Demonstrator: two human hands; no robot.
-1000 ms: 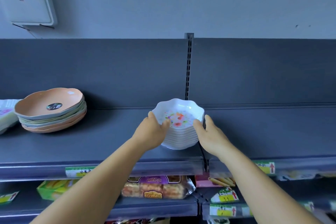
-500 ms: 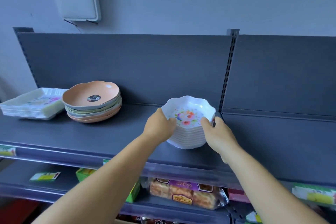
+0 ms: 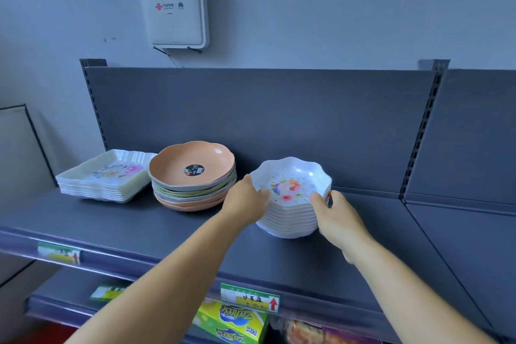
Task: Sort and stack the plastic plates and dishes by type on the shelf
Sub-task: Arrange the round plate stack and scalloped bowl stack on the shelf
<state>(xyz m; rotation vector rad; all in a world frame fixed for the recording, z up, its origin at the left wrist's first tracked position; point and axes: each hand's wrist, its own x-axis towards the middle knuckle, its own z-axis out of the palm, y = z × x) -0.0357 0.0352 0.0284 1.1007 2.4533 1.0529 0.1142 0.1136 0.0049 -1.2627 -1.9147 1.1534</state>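
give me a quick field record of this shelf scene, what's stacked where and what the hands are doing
left hand: grips the left rim of the floral bowl stack
right hand: grips its right rim
floral bowl stack: scalloped white bowls, on the top shelf
round plate stack: orange on top, left of the bowls
square plate stack: white, farthest left

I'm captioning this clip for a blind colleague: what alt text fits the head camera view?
Both hands, left hand and right hand, grip a stack of white floral bowls on a dark grey shelf. To its left sit a stack of round pastel plates and a stack of square white dishes.
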